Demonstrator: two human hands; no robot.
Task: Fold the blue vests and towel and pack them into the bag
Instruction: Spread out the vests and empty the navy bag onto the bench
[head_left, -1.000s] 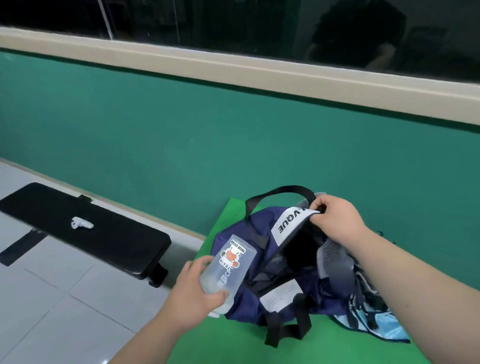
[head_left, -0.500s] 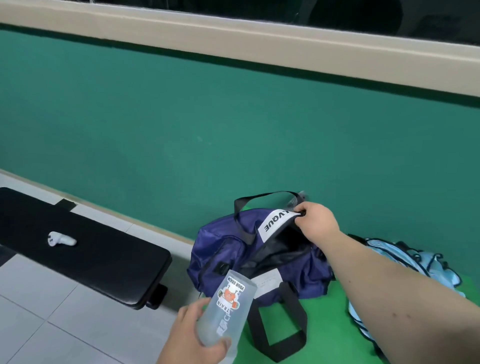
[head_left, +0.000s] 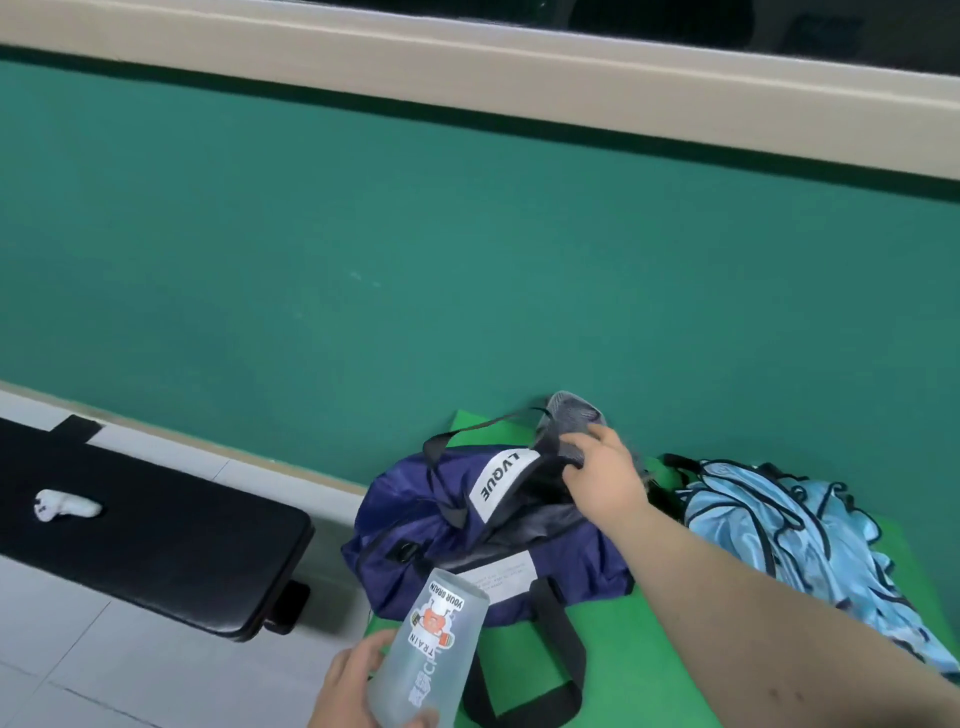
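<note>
Head view: navy blue fabric duffel bag (head_left: 415, 530) lying unzipped on green mat (head_left: 613, 665), close against teal wall (head_left: 467, 260). Right hand (head_left: 608, 483) over its mouth, fingers curled round grey mesh fabric (head_left: 571, 415) above the rim. Left hand (head_left: 348, 686) low in front, wrapped round frosted plastic cup with orange sticker (head_left: 431, 649), hiding part of the bag's near side. Crumpled light blue vests with black trim (head_left: 779, 535) just right of the bag, partly behind the right forearm. Black padded bench (head_left: 156, 535) at left, carrying small white gadget (head_left: 65, 506).
</note>
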